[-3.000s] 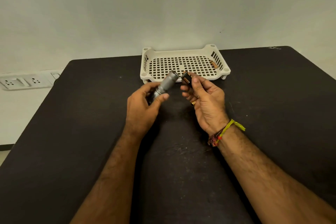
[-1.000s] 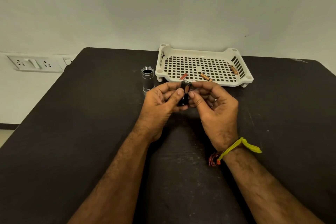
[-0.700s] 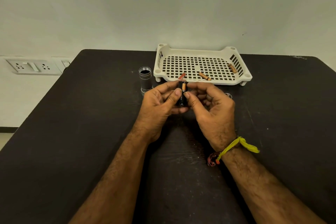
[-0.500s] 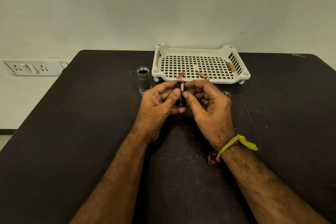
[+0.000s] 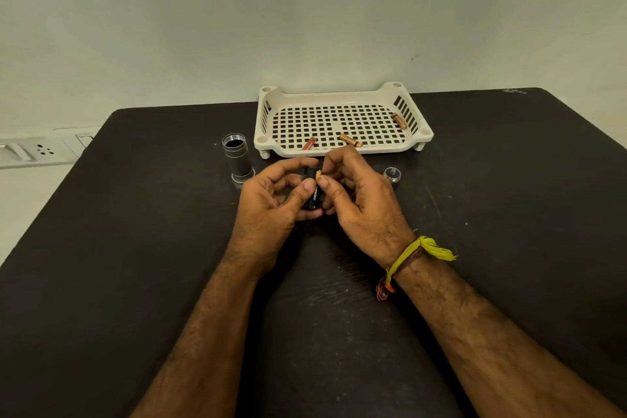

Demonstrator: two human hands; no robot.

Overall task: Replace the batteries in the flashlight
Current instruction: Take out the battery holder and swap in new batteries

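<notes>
Gripping black cylindrical battery holder (image 5: 312, 195)

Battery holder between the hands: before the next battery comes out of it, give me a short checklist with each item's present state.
1. Battery holder gripped: ok, the left hand holds it above the table.
2. Battery being worked: ok, the right hand pinches the copper-topped end at the holder's top.
3. Flashlight body safely parked: ok, standing upright on the table with its open end up.
4. Tail cap within reach: ok, on the table to the right of the hands.
5. Tray ready: ok, three batteries lie in it.
6. How many batteries remain in the holder: cannot tell, fingers cover it.
</notes>
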